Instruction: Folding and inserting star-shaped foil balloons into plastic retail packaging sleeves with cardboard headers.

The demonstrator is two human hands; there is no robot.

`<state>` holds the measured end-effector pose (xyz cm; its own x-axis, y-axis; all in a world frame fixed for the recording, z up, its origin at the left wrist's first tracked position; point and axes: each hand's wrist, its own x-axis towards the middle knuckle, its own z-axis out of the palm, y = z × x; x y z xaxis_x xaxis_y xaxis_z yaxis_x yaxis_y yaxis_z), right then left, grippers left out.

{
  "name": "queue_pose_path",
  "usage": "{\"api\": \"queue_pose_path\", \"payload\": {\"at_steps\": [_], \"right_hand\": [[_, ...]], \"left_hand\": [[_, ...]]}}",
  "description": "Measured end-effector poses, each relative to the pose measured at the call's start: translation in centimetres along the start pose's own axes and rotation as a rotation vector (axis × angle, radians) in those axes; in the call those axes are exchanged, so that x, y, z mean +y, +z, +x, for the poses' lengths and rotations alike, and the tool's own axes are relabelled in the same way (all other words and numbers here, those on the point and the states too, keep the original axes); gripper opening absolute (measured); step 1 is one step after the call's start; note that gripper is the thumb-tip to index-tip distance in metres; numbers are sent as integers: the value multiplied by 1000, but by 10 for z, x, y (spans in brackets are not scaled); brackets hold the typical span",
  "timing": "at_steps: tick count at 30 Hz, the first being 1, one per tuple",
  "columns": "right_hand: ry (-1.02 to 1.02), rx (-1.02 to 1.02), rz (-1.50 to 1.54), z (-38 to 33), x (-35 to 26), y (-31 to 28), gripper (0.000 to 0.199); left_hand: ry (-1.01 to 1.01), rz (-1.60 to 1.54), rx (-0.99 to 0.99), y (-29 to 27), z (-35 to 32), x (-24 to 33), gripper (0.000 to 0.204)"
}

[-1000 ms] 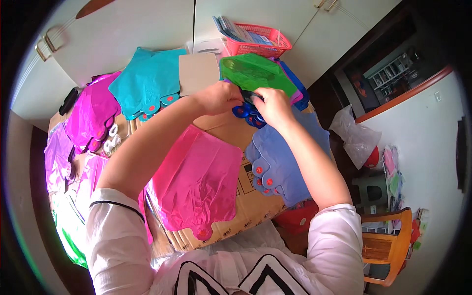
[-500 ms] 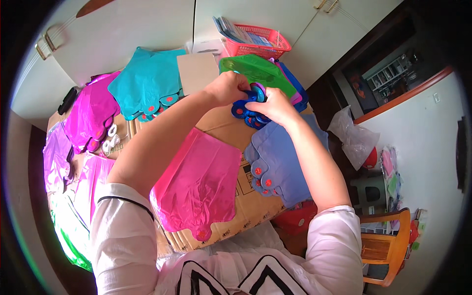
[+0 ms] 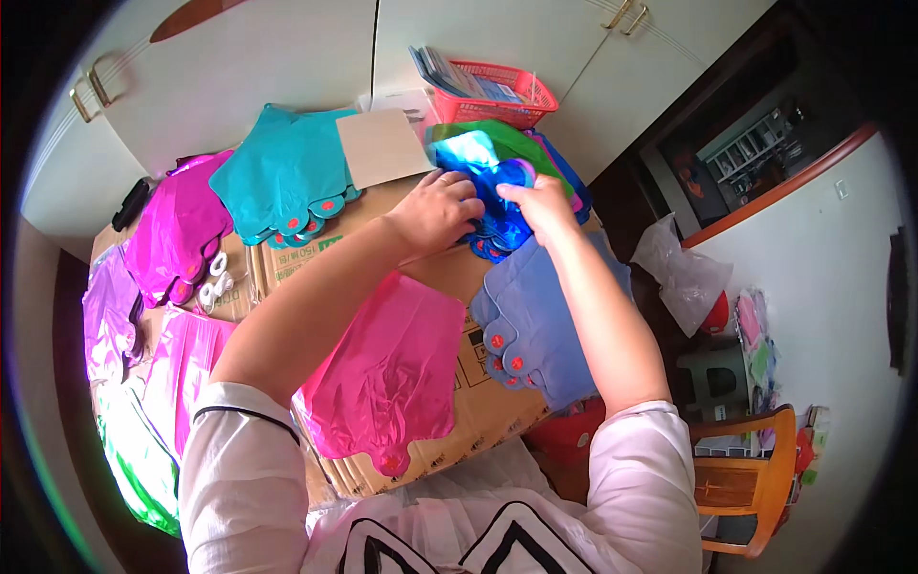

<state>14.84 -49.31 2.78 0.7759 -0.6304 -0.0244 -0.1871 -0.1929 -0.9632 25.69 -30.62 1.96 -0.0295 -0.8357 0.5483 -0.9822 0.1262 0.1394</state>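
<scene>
My left hand [image 3: 438,210] and my right hand [image 3: 537,203] both grip a shiny blue foil balloon [image 3: 483,177], lifted above the far side of a cardboard box [image 3: 449,277]. Under it lies a green foil balloon [image 3: 497,136]. A pink foil balloon [image 3: 387,368] lies flat on the box below my left forearm. A stack of pale blue balloons [image 3: 540,330] lies under my right forearm.
Teal balloons [image 3: 287,177] and magenta ones [image 3: 177,230] are stacked at the left, purple and green ones [image 3: 124,421] further left. A red basket [image 3: 492,96] stands at the back by white cabinet doors. An orange wooden chair [image 3: 741,483] is at the lower right.
Both hands have lifted the blue balloon up and away from me, and it has unfolded wider over the green one.
</scene>
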Motion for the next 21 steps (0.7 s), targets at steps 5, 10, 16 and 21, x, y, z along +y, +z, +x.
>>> {"api": "queue_pose_path", "payload": {"at_steps": [5,10,16,21], "right_hand": [[67,73,441,10,-38,-58,21],[30,255,485,54,-37,-177,25],[-250,724,309,29,-88,-261,28],[-390,656,-611,-56,-141,-226,26]], "left_hand": [[-200,-35,-177,-4,-5,-2,35],[-225,-90,-241,-7,1,-1,38],[-237,-101,-226,-1,2,-3,36],[-130,58,-118,-7,1,-2,34]]}}
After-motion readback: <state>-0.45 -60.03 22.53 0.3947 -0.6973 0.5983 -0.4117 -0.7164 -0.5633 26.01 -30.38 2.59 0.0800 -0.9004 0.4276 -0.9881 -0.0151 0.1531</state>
